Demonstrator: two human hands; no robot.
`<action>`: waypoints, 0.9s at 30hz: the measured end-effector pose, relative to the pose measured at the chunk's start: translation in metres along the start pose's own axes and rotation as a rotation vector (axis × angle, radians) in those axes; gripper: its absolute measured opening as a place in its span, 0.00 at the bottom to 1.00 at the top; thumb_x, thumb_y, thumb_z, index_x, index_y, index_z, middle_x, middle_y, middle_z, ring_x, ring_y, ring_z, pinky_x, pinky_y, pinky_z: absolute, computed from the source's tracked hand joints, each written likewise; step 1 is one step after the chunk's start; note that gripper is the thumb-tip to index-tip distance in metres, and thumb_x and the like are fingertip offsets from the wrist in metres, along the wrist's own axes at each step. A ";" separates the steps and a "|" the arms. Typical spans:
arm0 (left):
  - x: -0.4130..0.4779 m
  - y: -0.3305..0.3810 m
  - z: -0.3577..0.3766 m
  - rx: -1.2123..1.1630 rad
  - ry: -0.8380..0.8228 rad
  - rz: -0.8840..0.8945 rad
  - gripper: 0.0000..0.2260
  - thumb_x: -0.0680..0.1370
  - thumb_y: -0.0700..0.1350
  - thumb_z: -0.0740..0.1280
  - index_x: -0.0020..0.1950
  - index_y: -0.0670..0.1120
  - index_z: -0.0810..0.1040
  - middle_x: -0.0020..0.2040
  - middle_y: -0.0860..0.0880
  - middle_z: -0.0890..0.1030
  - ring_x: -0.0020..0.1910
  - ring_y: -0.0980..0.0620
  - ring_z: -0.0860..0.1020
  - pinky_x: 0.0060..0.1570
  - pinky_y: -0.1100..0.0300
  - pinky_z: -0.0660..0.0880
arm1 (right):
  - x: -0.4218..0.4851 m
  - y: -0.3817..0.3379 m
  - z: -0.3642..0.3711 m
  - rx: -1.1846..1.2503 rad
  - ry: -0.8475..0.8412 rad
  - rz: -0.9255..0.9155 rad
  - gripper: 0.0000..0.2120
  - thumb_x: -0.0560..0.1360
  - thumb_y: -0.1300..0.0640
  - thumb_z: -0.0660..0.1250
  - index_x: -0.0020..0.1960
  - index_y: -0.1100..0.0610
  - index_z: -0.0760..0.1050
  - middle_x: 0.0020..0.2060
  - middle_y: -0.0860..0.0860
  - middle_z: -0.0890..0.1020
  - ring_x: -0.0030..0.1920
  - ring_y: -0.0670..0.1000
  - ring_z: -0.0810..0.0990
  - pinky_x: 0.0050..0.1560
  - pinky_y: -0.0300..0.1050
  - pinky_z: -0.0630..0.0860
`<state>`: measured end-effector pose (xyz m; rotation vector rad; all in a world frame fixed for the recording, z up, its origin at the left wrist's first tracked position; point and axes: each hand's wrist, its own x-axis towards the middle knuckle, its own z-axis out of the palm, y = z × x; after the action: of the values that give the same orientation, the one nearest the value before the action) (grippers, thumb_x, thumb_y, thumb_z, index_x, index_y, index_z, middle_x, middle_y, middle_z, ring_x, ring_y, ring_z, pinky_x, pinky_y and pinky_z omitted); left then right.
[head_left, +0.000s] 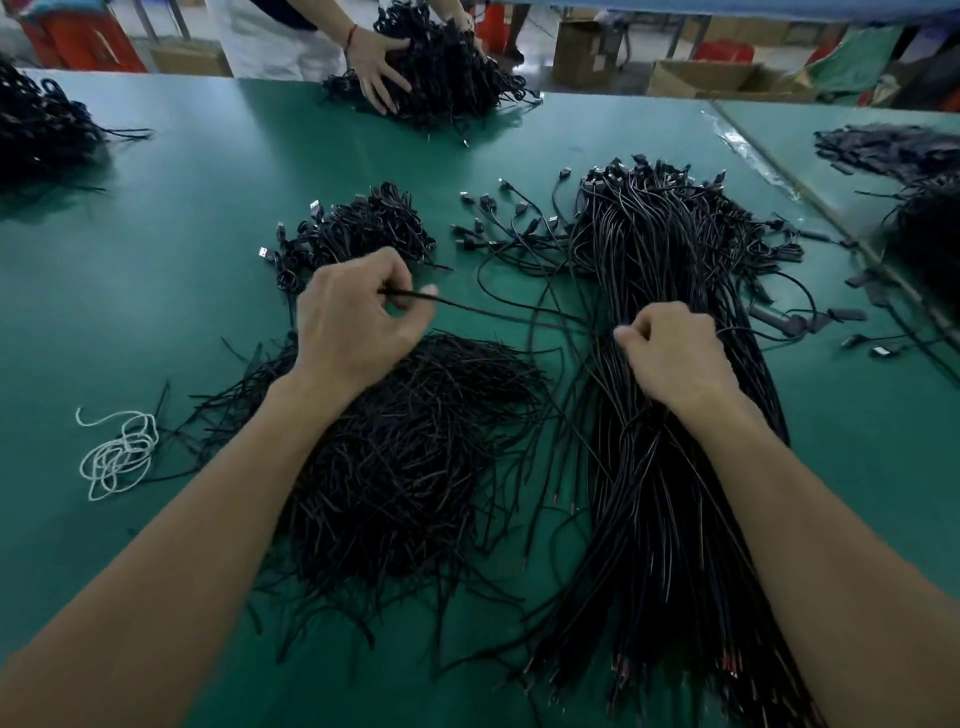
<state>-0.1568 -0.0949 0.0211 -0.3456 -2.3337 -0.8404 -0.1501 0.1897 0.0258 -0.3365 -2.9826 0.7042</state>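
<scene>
**Ana:** Head camera, one question: which way does the single cable (498, 312) run?

**Ben:** Nearly straight across the green table (182, 234), left to right, sloping slightly toward the person at its right end. Its short free end points left, and the rest reaches right into the long cable bundle (675, 493).

**Ana:** Where does it sit against the fingers?

**Ben:** The left hand (353, 322) pinches it close to that left end, between thumb and forefinger. The tip pokes out just under the curled fingers (395, 270). The hand hovers over the far edge of the pile of short black strips (415, 467), back turned up.

**Ana:** And the right hand (670, 353)?

**Ben:** It rests on top of the bundle, knuckles up, fingers curled and thumb tucked against the forefinger. Whether a strand lies inside that curl cannot be told. The bundle's long axis runs away from the person, with plugs at the far end.

**Ana:** Anything else around?

**Ben:** A coiled cable heap (363, 228) lies just beyond the left hand, and a white cord (117, 454) lies well to the left. Another person's hand (382, 65) presses on a far heap (452, 67).
</scene>
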 end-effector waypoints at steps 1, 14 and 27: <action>-0.001 0.003 -0.002 0.051 -0.077 0.030 0.10 0.74 0.52 0.68 0.36 0.50 0.72 0.30 0.55 0.74 0.28 0.54 0.72 0.32 0.57 0.74 | -0.001 0.001 0.001 -0.092 -0.058 -0.023 0.12 0.82 0.49 0.62 0.52 0.57 0.78 0.45 0.56 0.80 0.41 0.57 0.78 0.41 0.50 0.74; -0.010 0.030 0.003 -0.008 -0.252 0.076 0.17 0.82 0.58 0.59 0.43 0.48 0.77 0.31 0.59 0.72 0.31 0.59 0.71 0.31 0.57 0.66 | -0.028 -0.041 0.013 0.245 -0.218 -0.653 0.03 0.80 0.51 0.64 0.51 0.49 0.72 0.54 0.46 0.78 0.56 0.50 0.77 0.57 0.51 0.75; -0.010 0.022 -0.003 0.028 -0.537 -0.250 0.34 0.78 0.68 0.49 0.38 0.38 0.73 0.27 0.50 0.69 0.26 0.50 0.67 0.33 0.54 0.70 | -0.019 -0.044 0.019 0.624 -0.126 -0.460 0.10 0.83 0.54 0.60 0.45 0.49 0.77 0.31 0.41 0.78 0.33 0.41 0.77 0.41 0.40 0.78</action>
<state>-0.1385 -0.0800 0.0273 -0.2970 -2.9314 -0.9159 -0.1424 0.1392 0.0285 0.4225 -2.5861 1.5363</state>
